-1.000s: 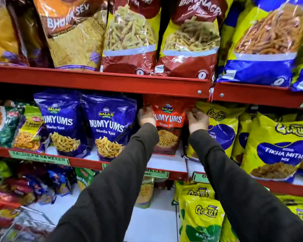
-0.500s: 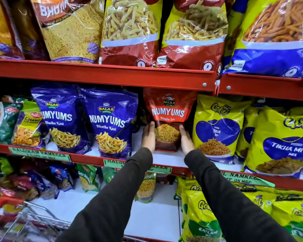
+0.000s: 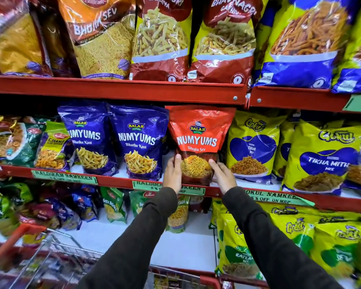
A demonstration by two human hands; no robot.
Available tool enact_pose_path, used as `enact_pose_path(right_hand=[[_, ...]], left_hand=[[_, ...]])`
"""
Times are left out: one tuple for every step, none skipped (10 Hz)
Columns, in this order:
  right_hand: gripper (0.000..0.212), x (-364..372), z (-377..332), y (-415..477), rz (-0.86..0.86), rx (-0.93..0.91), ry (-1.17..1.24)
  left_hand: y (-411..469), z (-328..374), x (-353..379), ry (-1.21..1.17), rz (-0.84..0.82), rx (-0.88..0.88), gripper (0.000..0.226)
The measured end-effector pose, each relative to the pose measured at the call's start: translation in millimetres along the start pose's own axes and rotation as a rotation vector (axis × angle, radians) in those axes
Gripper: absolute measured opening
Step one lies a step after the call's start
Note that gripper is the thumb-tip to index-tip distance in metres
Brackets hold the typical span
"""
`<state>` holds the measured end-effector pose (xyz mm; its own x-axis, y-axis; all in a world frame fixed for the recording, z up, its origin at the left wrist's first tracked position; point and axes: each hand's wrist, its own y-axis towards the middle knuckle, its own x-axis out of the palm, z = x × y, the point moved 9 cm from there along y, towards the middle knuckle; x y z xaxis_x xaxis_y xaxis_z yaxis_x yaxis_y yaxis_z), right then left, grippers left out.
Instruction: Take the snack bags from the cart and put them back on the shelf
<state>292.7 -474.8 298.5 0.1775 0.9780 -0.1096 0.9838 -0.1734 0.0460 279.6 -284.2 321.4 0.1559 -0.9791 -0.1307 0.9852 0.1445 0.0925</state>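
Red bag: the Balaji Wafers "NUMYUMS Bhujia Sev" pouch (image 3: 198, 142) stands upright on the middle shelf (image 3: 117, 181), between a purple pouch on its left and a yellow one on its right.
Left hand: the left hand (image 3: 173, 174) lies flat against the pouch's lower left edge, fingers straight, pressing rather than gripping.
Right hand: the right hand (image 3: 222, 176) cups the lower right corner, fingers spread on the pack, not clenched.
Step in hand: seating and squaring the pouch, by my reading; it is best done by nudging the base level, keeping the front label facing out, then letting go gently so it does not tip.
Neighbours: two purple "NUMYUMS Bhatha Kani" pouches (image 3: 139, 140); a yellow Gokul "Tikhi Sev" bag (image 3: 252, 142); farther right "Tikha Mitha Mix".
Shelf tags: "HALDIRAM NAMKEEN", "GOKUL NAMKEEN", "% OFF ON MRP".
Above: "Bhujia Sev", "Bhavnagri Gathiya".
Cart: the red-handled wire cart (image 3: 50, 261) sits near left, its contents blurred.
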Motion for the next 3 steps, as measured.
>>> enact_pose_path(right_hand=[[0.082,-1.5,-11.7,-8.7,-0.040,0.011,-0.042],[0.072,-19.2,-39.0,-29.1,-0.017,-0.044,-0.059],[0.033,-72.3,-99.8,-57.2,0.147,-0.214,0.057]], left_hand=[[-2.3,4.7,2.7,0.057,-0.053,-0.012,0.070],[-7.3,7.4,-3.5,0.136,-0.010,-0.019,0.074],[-24.3,28.4,-16.0,0.213,0.139,0.170,0.060]])
